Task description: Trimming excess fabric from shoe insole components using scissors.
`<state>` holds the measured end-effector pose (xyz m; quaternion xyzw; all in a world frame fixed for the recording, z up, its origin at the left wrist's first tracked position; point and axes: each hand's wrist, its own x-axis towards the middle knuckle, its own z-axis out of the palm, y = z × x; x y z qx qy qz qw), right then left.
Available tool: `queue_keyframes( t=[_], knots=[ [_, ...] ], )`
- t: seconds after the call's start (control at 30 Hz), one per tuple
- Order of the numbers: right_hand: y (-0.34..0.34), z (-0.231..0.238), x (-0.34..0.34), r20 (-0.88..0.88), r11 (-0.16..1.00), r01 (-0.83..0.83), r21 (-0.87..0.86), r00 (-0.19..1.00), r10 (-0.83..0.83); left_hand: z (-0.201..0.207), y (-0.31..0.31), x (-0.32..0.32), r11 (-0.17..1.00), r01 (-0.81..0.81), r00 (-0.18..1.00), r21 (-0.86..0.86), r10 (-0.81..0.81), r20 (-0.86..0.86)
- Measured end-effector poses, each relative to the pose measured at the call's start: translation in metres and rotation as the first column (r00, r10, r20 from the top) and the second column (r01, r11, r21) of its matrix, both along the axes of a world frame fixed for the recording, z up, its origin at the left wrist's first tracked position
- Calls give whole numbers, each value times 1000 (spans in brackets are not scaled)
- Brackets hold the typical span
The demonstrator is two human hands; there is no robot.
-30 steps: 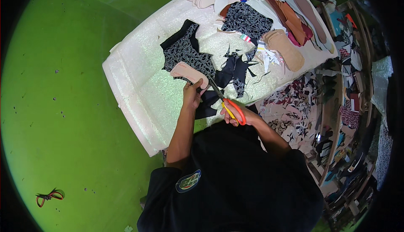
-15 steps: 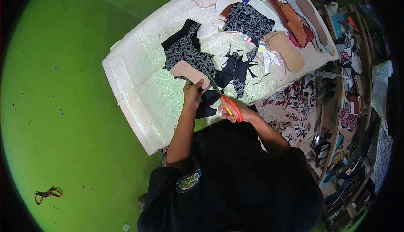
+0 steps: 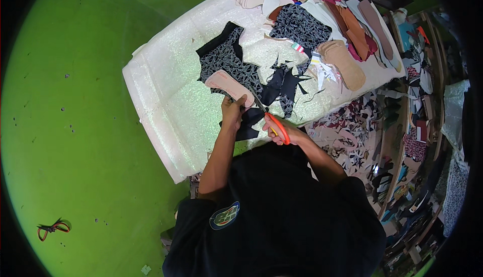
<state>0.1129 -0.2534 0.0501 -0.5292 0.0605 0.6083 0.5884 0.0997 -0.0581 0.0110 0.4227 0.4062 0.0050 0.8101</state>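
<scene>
My left hand point(image 3: 232, 112) is closed at the near end of a pale pink, insole-shaped template point(image 3: 225, 84) with writing on it, thumb on top. Under the template lies black fabric with a grey line pattern point(image 3: 220, 58), spread over the table. My right hand point(image 3: 292, 132) is closed around a pair of scissors point(image 3: 276, 123) with orange and yellow handles. Their blades point up and left, at the fabric beside the template's right end. A dark fabric piece point(image 3: 247, 130) lies just below, between my hands.
Ragged black offcuts point(image 3: 282, 84) lie right of the blades. Beyond are another patterned piece point(image 3: 301, 25), tan sole-shaped pieces point(image 3: 347, 66) and stacked maroon and brown pieces point(image 3: 350, 25) on the white-covered table point(image 3: 166, 81). Scraps point(image 3: 347, 126) cover the floor at right; wooden shelves point(image 3: 402, 171) stand beyond.
The view has shifted slightly. The scissor blades stay beside the template's right end, and both hands keep their hold. The template and fabric move little relative to each other.
</scene>
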Motion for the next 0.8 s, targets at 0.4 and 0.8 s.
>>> queue_keyframes(
  t=[0.4, 0.8],
  knots=[
    [-2, 4, 2, 73, 998, -55, -34, 996, 58, 1, 0, 1, 999, -43, 999, -15, 43, 6],
    [-10, 2, 5, 73, 996, -81, -25, 994, 82, 0, 0, 0, 996, -47, 999, -77, 47, 4]
  ],
)
